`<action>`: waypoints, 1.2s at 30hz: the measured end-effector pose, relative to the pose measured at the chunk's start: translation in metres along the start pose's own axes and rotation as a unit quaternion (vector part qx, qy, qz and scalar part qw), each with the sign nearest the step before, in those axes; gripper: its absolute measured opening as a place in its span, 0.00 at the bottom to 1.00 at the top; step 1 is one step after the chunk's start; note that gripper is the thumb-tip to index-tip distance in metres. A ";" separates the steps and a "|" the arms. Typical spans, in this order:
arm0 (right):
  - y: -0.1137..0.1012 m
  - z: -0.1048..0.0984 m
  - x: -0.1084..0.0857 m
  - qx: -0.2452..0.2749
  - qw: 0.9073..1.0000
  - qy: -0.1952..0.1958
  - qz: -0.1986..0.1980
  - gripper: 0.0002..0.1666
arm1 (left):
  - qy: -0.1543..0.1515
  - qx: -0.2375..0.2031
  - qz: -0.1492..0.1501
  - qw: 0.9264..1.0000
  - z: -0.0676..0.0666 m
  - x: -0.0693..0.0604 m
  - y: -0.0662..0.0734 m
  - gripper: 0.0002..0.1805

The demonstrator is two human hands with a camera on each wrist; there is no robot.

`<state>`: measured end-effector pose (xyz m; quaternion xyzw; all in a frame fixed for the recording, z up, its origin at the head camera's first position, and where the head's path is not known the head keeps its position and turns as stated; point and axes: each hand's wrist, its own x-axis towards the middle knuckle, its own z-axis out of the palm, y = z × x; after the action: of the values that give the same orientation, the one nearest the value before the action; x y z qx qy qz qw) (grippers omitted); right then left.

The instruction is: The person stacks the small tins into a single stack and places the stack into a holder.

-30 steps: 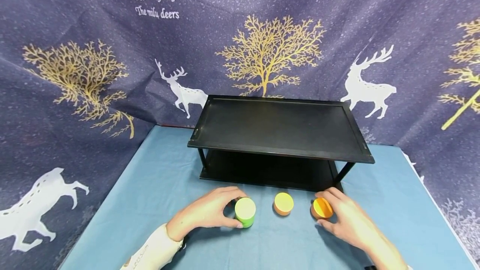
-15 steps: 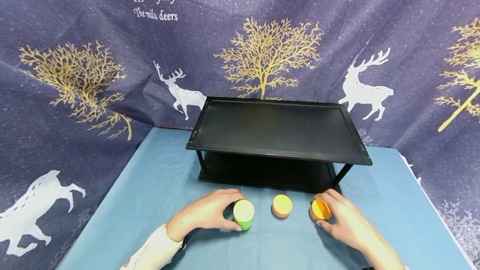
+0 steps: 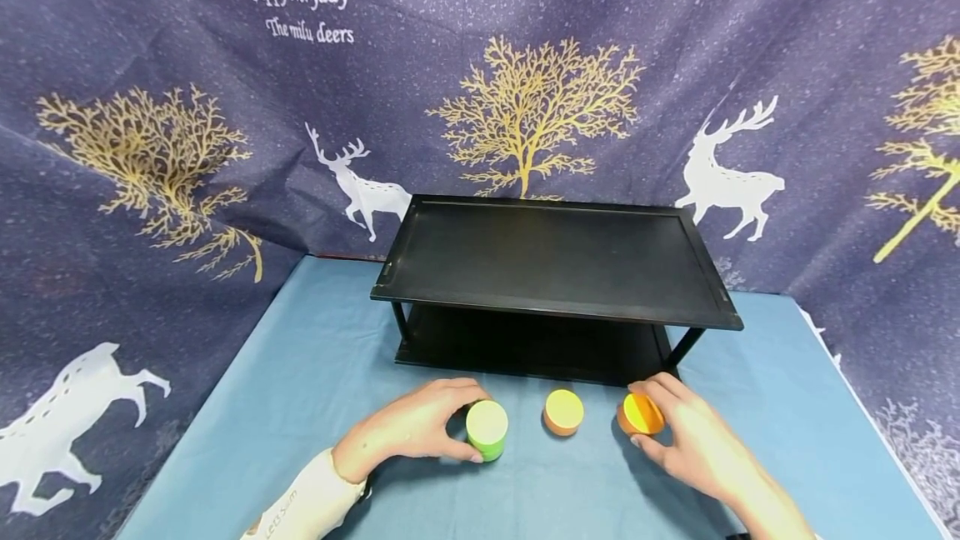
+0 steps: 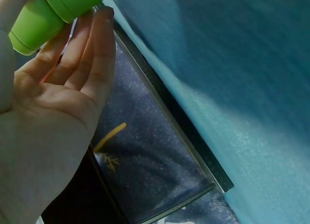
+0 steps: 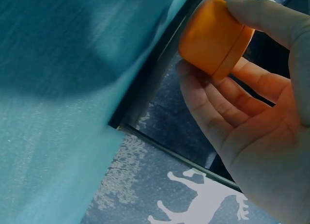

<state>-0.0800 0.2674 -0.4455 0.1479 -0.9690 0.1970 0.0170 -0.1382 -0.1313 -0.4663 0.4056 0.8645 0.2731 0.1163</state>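
Observation:
My left hand (image 3: 420, 423) holds a green round container (image 3: 487, 432) between thumb and fingers, left of the middle of the blue cloth. Seen from the left wrist, this green container (image 4: 63, 15) has a seam between two rounded parts, and the frame edge cuts it off. On the right, my right hand (image 3: 701, 444) pinches an orange round container (image 3: 636, 417). A raised band circles one end of the orange container (image 5: 213, 35) in the right wrist view. Between the hands a second orange container (image 3: 564, 412) with a yellowish top stands on the cloth, touched by neither.
A black two-level rack (image 3: 558, 261) stands behind the containers, with its lower shelf (image 3: 525, 344) just beyond them. Blue cloth (image 3: 330, 332) covers the table. A dark curtain (image 3: 420, 73) printed with deer and trees hangs at the back and sides.
The head view has shifted slightly. In the last half second my right hand has moved the orange container a little away from me. My left hand holds the green container in place.

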 end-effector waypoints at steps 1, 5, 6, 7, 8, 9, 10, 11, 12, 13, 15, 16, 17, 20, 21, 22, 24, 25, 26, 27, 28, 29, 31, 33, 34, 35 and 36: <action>0.000 0.000 0.000 -0.001 1.000 0.005 -0.003 0.33 | -0.001 0.000 0.001 1.000 0.000 0.000 0.000 0.33; -0.002 -0.001 -0.002 -0.007 0.999 0.028 -0.020 0.34 | -0.003 0.000 0.004 1.000 0.000 0.002 -0.001 0.32; -0.002 -0.001 -0.003 -0.007 0.999 0.032 -0.023 0.34 | -0.004 -0.001 0.004 1.000 0.000 0.002 -0.001 0.32; -0.003 -0.002 -0.003 -0.008 0.999 0.035 -0.026 0.34 | -0.005 -0.002 0.005 1.000 0.000 0.002 -0.001 0.32; -0.004 -0.002 -0.003 -0.009 0.999 0.039 -0.028 0.34 | -0.005 -0.003 0.006 1.000 0.000 0.002 -0.001 0.32; -0.005 -0.002 -0.004 -0.009 0.999 0.041 -0.031 0.34 | -0.006 -0.004 0.006 1.000 -0.001 0.002 -0.001 0.32; -0.005 -0.002 -0.004 -0.009 0.998 0.045 -0.035 0.34 | -0.007 -0.005 0.006 1.000 0.000 0.002 -0.001 0.32; -0.006 -0.002 -0.004 -0.009 0.998 0.049 -0.039 0.34 | -0.007 -0.006 0.006 1.000 0.000 0.003 -0.001 0.32; -0.007 -0.002 -0.004 -0.010 0.998 0.054 -0.043 0.34 | -0.007 -0.007 0.005 1.000 0.000 0.003 -0.001 0.32; -0.007 -0.002 -0.004 -0.010 0.997 0.059 -0.047 0.34 | -0.006 -0.008 0.005 1.000 0.000 0.003 -0.001 0.32; -0.009 -0.002 -0.004 -0.010 0.996 0.069 -0.055 0.35 | -0.005 -0.008 0.004 1.000 0.000 0.004 -0.001 0.32; -0.009 -0.003 -0.004 -0.010 0.996 0.072 -0.058 0.35 | -0.005 -0.008 0.004 1.000 0.000 0.004 -0.001 0.32; -0.010 -0.003 -0.004 -0.011 0.995 0.074 -0.059 0.35 | -0.006 -0.008 0.004 1.000 0.000 0.004 -0.001 0.32; -0.014 -0.004 -0.004 -0.013 0.995 0.076 -0.060 0.35 | -0.008 -0.006 0.004 1.000 0.000 0.003 -0.002 0.33; -0.015 -0.004 -0.004 -0.014 0.995 0.076 -0.060 0.35 | -0.009 -0.006 0.004 1.000 0.000 0.003 -0.002 0.33; -0.016 -0.004 -0.004 -0.014 0.995 0.076 -0.060 0.35 | -0.009 -0.005 0.005 1.000 0.000 0.003 -0.002 0.33; -0.019 -0.004 -0.003 -0.014 0.995 0.079 -0.062 0.36 | -0.009 -0.003 0.005 1.000 0.000 0.003 -0.002 0.33; -0.020 -0.004 -0.003 -0.013 0.995 0.080 -0.064 0.36 | -0.009 -0.002 0.006 1.000 0.000 0.003 -0.002 0.33; -0.021 -0.004 -0.002 -0.012 0.994 0.081 -0.066 0.36 | -0.008 -0.003 0.006 1.000 0.000 0.003 -0.003 0.33; -0.023 -0.004 -0.002 -0.011 0.994 0.081 -0.067 0.35 | -0.008 -0.003 0.007 1.000 0.000 0.003 -0.003 0.33; -0.024 -0.005 -0.001 -0.010 0.994 0.080 -0.068 0.35 | -0.008 -0.003 0.007 1.000 0.000 0.003 -0.003 0.33; -0.025 -0.005 -0.001 -0.010 0.995 0.079 -0.067 0.35 | -0.008 -0.004 0.006 1.000 0.000 0.003 -0.003 0.33; -0.028 -0.005 0.000 -0.008 0.995 0.074 -0.063 0.35 | -0.008 -0.004 0.005 1.000 0.000 0.002 -0.004 0.33; -0.030 -0.006 0.000 -0.005 0.996 0.068 -0.057 0.35 | -0.009 -0.005 0.005 1.000 0.001 0.002 -0.005 0.33; -0.031 -0.006 0.001 -0.004 0.996 0.066 -0.055 0.35 | -0.010 -0.005 0.004 1.000 0.001 0.002 -0.006 0.33; -0.032 -0.006 0.001 -0.002 0.996 0.065 -0.054 0.35 | -0.010 -0.006 0.004 1.000 0.001 0.002 -0.006 0.33; -0.033 -0.006 0.002 0.000 0.997 0.064 -0.054 0.35 | -0.011 -0.007 0.004 1.000 0.001 0.002 -0.006 0.33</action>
<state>-0.0720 0.2407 -0.4273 0.1871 -0.9566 0.2051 0.0891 -0.1432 -0.1323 -0.4704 0.4117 0.8593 0.2752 0.1279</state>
